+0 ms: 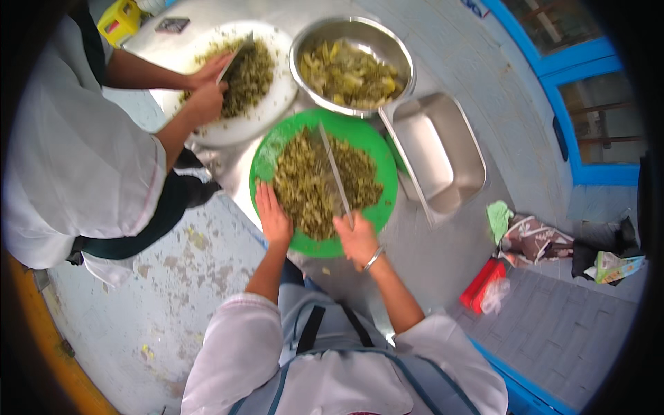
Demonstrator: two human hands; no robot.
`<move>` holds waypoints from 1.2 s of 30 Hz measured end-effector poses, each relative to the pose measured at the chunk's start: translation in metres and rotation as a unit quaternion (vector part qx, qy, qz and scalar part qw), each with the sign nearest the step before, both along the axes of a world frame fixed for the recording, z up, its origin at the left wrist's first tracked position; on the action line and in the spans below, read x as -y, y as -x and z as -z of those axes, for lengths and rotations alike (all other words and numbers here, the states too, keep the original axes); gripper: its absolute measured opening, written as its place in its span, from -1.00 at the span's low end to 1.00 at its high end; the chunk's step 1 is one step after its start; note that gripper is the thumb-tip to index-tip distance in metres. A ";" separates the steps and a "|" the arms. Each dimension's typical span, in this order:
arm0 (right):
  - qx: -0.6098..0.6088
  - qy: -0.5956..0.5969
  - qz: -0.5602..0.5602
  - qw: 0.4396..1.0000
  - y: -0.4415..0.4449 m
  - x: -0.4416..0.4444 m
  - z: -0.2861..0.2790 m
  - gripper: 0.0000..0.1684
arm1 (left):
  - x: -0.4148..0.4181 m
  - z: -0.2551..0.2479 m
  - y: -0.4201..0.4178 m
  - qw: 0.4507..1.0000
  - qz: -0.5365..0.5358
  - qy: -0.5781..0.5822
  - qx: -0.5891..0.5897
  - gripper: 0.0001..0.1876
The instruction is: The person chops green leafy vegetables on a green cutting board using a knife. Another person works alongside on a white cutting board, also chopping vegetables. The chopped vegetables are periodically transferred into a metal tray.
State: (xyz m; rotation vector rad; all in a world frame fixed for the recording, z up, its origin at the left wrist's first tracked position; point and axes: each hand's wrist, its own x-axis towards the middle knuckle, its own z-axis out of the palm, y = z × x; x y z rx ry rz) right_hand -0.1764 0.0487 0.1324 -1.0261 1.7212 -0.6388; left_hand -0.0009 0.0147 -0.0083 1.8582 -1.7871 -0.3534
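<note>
A round green cutting board (306, 246) bears a broad heap of chopped green pickled vegetables (303, 181). My right hand (358, 238), with a metal bangle at its wrist, grips the handle of a knife (334, 171). The blade lies across the heap, pointing away from me, its spine seen from above. At the board's left edge my left hand (273, 215) rests flat beside the heap, fingers together and pointing away; it holds nothing. Behind the board, a large steel bowl (354, 110) holds larger pieces of the same kind of vegetable.
At upper left, a co-worker's hands (207, 98) work a knife over chopped greens on a white round board (280, 46). An empty-looking steel pan (441, 150) stands right of my board on the metal table (415, 259). A red container (482, 285) and cloths (537, 241) lie farther right.
</note>
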 end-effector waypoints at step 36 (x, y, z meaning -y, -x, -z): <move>-0.053 0.112 0.030 0.992 -0.001 -0.006 -0.020 -0.55 | 0.003 0.000 -0.001 0.999 0.015 0.030 0.011 -0.37</move>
